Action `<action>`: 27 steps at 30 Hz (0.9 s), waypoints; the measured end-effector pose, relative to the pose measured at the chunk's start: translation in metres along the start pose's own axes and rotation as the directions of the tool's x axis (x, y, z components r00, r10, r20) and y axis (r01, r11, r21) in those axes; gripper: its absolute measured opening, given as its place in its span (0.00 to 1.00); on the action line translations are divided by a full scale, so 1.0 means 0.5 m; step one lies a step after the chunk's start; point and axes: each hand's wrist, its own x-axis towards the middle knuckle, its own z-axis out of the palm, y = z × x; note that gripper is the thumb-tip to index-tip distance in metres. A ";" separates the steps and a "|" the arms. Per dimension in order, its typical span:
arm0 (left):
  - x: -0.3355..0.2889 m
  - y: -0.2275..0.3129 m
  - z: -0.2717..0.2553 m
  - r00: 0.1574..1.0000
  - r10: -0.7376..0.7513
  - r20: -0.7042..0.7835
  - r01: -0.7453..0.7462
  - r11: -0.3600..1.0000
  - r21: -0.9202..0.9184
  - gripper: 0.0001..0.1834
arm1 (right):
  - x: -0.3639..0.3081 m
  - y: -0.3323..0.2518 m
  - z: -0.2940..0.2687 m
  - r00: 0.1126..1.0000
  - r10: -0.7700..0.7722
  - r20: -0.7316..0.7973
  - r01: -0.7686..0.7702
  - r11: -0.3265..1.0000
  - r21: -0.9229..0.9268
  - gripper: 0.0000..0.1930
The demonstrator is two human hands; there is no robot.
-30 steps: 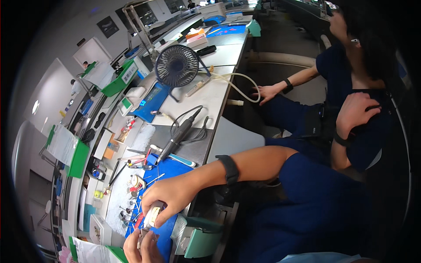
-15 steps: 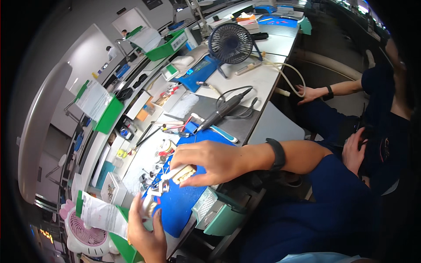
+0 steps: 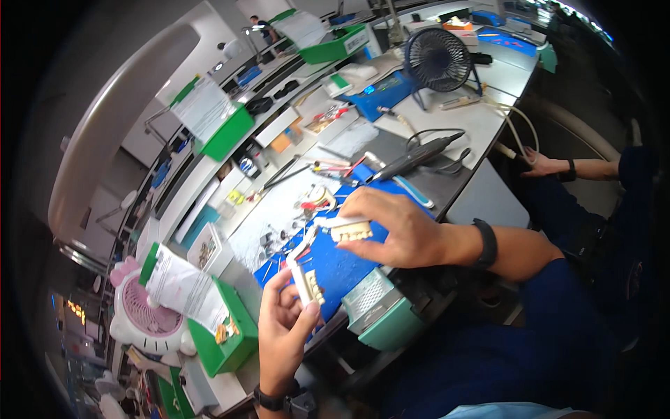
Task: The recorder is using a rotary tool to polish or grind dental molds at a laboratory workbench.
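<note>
L hand (image 3: 285,328), R hand (image 3: 403,229) w/ wide-open tooth model (image 3: 351,232) nr bench edge (image 3: 477,166)

Navy short sleeve (image 3: 558,300); black wristbands (image 3: 485,244), left and right; bare hands (image 3: 405,227)

Right-hand fingers (image 3: 368,202) partly hide dental model (image 3: 351,231); printed sheet (image 3: 183,286) blurred.

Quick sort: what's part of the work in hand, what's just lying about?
In hand:
- tooth model, held by the left hand
- second tooth model, held by the right hand
- white hinge between them

Seemingly lying about:
- dark fan
- pink-and-white fan
- black hand tool
- green bins
</note>
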 end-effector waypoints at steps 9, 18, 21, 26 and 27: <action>0.005 -0.009 0.011 0.994 0.101 -0.033 -0.102 0.995 -0.023 0.33 | -0.003 -0.006 0.007 0.951 0.255 0.174 -0.298 0.907 0.296 0.20; 0.060 0.057 0.010 0.955 0.297 0.000 -0.291 0.936 0.198 0.24 | 0.066 -0.022 -0.034 0.808 0.291 0.513 -0.566 0.624 0.539 0.31; 0.101 0.116 -0.001 0.912 0.404 0.073 -0.403 0.848 0.344 0.22 | 0.129 -0.022 -0.038 0.847 0.249 0.470 -0.504 0.655 0.562 0.31; 0.158 0.206 -0.015 0.769 0.639 0.031 -0.588 0.687 0.427 0.32 | 0.212 -0.028 -0.034 0.975 0.157 0.155 -0.220 0.733 0.643 0.22; 0.161 0.211 -0.012 0.780 0.623 0.057 -0.613 0.743 0.269 0.31 | 0.221 -0.031 -0.033 0.971 0.178 0.157 -0.237 0.747 0.621 0.22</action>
